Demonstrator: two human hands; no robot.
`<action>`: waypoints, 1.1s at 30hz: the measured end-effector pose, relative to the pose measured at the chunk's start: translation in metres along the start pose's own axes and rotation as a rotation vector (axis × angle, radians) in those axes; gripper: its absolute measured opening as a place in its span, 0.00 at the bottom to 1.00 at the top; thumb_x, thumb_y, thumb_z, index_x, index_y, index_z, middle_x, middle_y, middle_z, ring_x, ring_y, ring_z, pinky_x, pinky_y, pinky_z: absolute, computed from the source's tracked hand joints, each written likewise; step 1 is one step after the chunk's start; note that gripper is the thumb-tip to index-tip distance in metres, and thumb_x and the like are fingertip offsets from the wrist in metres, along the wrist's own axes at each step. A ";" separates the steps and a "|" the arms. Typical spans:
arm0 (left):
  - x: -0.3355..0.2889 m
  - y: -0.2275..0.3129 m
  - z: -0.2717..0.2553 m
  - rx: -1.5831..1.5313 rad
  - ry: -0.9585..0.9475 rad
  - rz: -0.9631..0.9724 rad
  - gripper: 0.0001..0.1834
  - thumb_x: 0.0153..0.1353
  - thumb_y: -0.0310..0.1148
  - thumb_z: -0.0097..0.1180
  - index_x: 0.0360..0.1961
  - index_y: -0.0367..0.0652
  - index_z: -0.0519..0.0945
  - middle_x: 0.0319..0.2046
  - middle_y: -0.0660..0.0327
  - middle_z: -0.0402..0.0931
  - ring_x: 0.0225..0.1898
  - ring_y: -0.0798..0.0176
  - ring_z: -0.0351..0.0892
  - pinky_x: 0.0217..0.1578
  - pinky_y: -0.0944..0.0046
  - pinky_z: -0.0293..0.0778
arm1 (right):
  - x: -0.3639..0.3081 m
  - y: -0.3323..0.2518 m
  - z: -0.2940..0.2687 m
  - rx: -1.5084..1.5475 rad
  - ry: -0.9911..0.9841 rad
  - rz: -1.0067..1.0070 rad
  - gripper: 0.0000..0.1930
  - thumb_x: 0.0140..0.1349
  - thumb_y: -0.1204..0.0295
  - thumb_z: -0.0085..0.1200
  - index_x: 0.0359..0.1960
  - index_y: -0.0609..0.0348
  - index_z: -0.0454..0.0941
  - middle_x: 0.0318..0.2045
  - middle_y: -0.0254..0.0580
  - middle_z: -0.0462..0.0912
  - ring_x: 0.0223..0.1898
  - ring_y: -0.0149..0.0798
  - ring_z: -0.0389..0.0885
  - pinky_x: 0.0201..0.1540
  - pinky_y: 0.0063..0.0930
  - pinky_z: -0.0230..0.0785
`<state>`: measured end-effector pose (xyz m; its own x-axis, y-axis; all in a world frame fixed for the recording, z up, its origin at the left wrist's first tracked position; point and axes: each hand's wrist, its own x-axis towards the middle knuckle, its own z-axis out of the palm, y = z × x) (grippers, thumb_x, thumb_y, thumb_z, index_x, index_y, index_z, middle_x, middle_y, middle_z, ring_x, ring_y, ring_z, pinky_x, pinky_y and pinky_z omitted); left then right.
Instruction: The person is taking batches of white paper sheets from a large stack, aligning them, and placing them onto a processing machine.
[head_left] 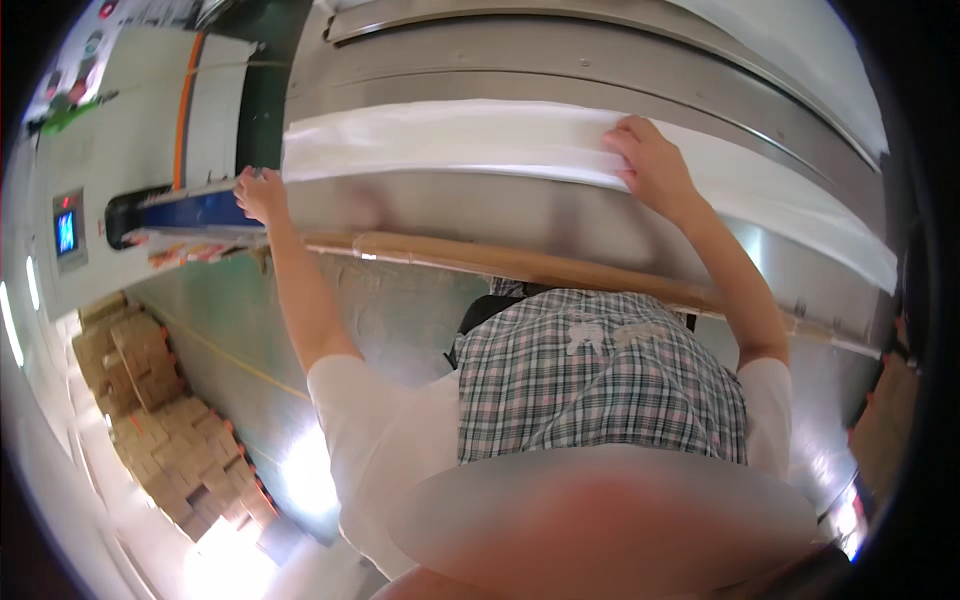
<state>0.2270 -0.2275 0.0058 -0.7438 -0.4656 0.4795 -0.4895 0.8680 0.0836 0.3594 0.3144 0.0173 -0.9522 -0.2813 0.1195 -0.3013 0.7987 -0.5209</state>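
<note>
A long, thin white sheet [450, 140], paper-like or fabric-like, lies lengthwise across the metal worktable [460, 210]. My right hand [652, 168] is on it, right of the middle, thumb and fingers closed on the material. To the right, the strip carries on and bends down toward the table's far right end. Beyond the strip's left end, my left hand [262, 195] is held with curled fingers by the table's left edge, beside a blue conveyor belt [195, 210]. A small greyish bit shows at its fingertips, too small to name.
Brown padding or cardboard [500, 262] runs along the table's front edge. At left stands a white machine [120, 130] with a small lit screen [67, 232]. Stacked cardboard boxes [190, 460] stand on the floor at lower left. Metal bars [600, 30] cross the table's back.
</note>
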 end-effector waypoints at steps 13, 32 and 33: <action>-0.134 0.168 -0.019 -0.360 -0.412 0.843 0.16 0.59 0.38 0.42 0.21 0.40 0.74 0.25 0.52 0.74 0.31 0.49 0.73 0.37 0.51 0.64 | -0.049 0.005 -0.017 -0.290 0.143 0.056 0.12 0.39 0.78 0.56 0.29 0.58 0.71 0.35 0.42 0.71 0.41 0.45 0.70 0.42 0.33 0.66; -0.171 0.121 -0.045 0.075 -0.496 0.546 0.24 0.59 0.54 0.38 0.50 0.53 0.71 0.57 0.58 0.61 0.60 0.47 0.53 0.54 0.40 0.54 | -0.290 0.295 -0.190 -0.733 0.373 0.935 0.13 0.44 0.74 0.52 0.35 0.48 0.72 0.40 0.37 0.72 0.46 0.43 0.71 0.41 0.39 0.70; -0.180 0.137 -0.057 0.079 -0.486 0.531 0.24 0.59 0.54 0.38 0.50 0.53 0.71 0.57 0.58 0.61 0.60 0.47 0.53 0.54 0.40 0.54 | -0.300 0.311 -0.198 -0.742 0.403 0.993 0.13 0.44 0.73 0.52 0.35 0.48 0.72 0.39 0.37 0.72 0.45 0.43 0.71 0.41 0.39 0.70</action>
<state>0.3203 -0.0150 -0.0195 -0.9997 -0.0250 -0.0062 -0.0240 0.9919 -0.1247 0.5416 0.7529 -0.0130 -0.6924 0.6704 0.2667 0.7030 0.7101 0.0402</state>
